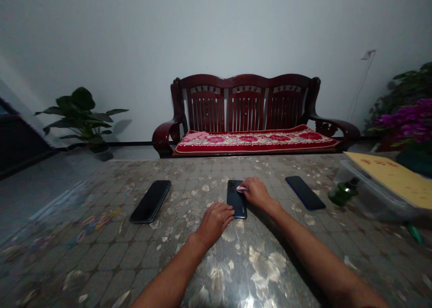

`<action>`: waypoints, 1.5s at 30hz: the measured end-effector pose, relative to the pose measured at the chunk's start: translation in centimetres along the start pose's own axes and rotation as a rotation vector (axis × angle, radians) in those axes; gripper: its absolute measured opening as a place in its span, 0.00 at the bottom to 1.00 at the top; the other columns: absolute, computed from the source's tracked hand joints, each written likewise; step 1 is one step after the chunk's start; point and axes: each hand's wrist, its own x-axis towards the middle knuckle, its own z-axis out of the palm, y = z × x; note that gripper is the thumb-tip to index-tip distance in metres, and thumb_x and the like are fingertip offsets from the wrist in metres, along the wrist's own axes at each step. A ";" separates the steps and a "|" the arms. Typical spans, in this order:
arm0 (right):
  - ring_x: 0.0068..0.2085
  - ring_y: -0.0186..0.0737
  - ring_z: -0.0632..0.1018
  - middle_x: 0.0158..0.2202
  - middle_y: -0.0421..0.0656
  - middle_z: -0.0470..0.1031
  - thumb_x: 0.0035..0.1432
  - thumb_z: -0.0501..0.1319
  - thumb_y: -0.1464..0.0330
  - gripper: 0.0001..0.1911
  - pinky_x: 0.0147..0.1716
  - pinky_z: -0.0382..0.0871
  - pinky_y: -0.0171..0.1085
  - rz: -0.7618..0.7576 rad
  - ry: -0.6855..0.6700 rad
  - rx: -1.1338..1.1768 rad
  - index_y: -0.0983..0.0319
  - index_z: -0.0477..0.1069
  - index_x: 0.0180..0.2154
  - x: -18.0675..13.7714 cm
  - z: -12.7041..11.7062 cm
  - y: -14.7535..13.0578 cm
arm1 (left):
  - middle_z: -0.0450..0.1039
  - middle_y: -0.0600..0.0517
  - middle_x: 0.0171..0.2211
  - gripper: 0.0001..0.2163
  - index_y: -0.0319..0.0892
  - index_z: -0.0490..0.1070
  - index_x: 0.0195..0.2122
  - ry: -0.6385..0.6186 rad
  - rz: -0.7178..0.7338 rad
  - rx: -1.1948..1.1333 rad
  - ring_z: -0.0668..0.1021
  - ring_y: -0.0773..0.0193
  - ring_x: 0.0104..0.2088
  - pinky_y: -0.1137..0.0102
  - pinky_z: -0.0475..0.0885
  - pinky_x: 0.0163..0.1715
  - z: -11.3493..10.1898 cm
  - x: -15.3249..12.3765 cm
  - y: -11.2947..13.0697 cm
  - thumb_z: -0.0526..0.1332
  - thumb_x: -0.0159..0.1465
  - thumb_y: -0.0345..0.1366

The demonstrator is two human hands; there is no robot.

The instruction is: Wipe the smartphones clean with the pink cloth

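A dark blue smartphone lies face down on the patterned table, its camera block at the far left corner. My left hand is at its near left edge, fingers together and fingertips holding that edge. Pinched in my right hand is a small pale pink piece, perhaps a cloth or pad, touching the phone's back near the cameras. My right palm hides part of the phone's right edge. Another black smartphone lies screen up to the left, and a third smartphone lies to the right.
A small green bottle stands beside a clear plastic box with a yellow sheet on top. Colourful rings are on the left of the table. Beyond are a wooden bench, a potted plant and purple flowers.
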 end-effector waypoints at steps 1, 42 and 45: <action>0.45 0.44 0.76 0.42 0.48 0.80 0.64 0.57 0.68 0.13 0.44 0.60 0.37 -0.026 -0.008 0.015 0.60 0.81 0.42 -0.3 0.0 -0.1 | 0.82 0.47 0.42 0.06 0.43 0.80 0.43 0.002 -0.002 0.000 0.82 0.57 0.43 0.61 0.78 0.45 0.0 0.0 0.0 0.63 0.67 0.32; 0.39 0.45 0.78 0.36 0.46 0.80 0.54 0.62 0.51 0.20 0.44 0.71 0.41 0.340 0.623 0.891 0.60 0.81 0.35 -2.9 4.5 2.4 | 0.60 0.43 0.68 0.37 0.52 0.74 0.52 -0.726 0.266 0.369 0.61 0.39 0.67 0.42 0.57 0.62 -0.1 16.1 -6.4 0.78 0.39 0.24; 0.39 0.45 0.78 0.36 0.47 0.80 0.54 0.62 0.50 0.21 0.44 0.71 0.41 0.350 0.620 0.889 0.61 0.80 0.35 -2.9 4.5 2.5 | 0.60 0.40 0.67 0.39 0.50 0.73 0.54 -0.773 0.218 0.423 0.60 0.37 0.67 0.40 0.55 0.62 -0.9 15.9 -6.4 0.78 0.38 0.27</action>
